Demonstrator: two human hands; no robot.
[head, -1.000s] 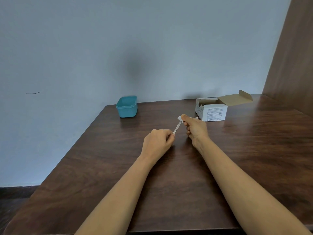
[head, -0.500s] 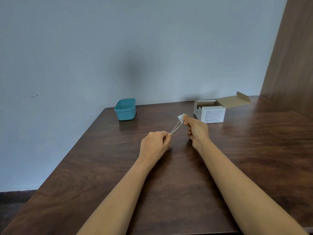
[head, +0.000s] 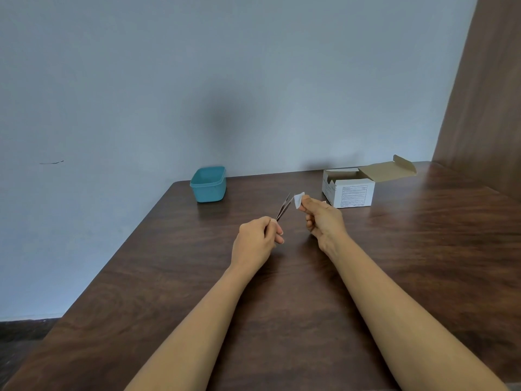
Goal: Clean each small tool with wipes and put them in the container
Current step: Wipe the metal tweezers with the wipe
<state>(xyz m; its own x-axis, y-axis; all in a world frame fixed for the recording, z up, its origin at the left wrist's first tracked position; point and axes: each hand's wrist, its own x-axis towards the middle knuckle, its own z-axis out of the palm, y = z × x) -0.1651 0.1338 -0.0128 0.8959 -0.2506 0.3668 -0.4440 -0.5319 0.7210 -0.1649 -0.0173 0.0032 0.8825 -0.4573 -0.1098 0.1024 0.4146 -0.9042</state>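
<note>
Tweezers (head: 284,207) in left hand (head: 258,244), wipe (head: 298,200) in right hand (head: 324,221).

Your left hand (head: 258,242) sits just left of centre frame, its back toward you, fingers curled, the grip pinching the tweezers (head: 283,208) at their lower end. Your right hand (head: 324,220) is just right of it and a little higher, fingers curled, pinching a wipe (head: 298,200) at the fingertips. The hands do not touch. Both bare forearms rise from the bottom edge, converging toward the middle.

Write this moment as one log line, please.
left hand: holds tweezers | right hand: pinches wipe | container: on table | box: open
</note>
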